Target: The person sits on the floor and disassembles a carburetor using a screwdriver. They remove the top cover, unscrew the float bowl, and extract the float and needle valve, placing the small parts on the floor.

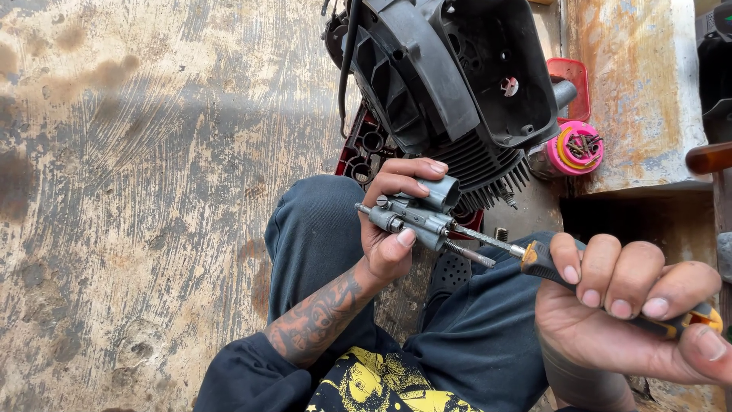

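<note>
Pink round container (577, 148) far right, on the floor beside a rusty raised slab (637, 91); it has a yellow ring inside and holds dark screws. Behind it, a red rectangular tub (570, 85), partly hidden. No readable labels.

Left hand (391, 221) is wrapped around a small grey metal carburetor (418, 213), thumb pressed on its near side, fingers curled over the far side. The carburetor sits at centre frame above the person's knees, just near of the black engine housing (450, 76).

Right hand (629, 317) at near right, fingers closed tight round a screwdriver (534, 259) with black and orange handle. The shaft runs left and slightly far from the hand, and its tip meets the right end of the carburetor. The two hands are apart, joined only by the tool's shaft.

The engine housing has cooling fins on its lower edge and rests on a red plastic part (364, 149). Dark blue trousers (320, 236) under both hands. Stained concrete floor (137, 191) fills the left.
</note>
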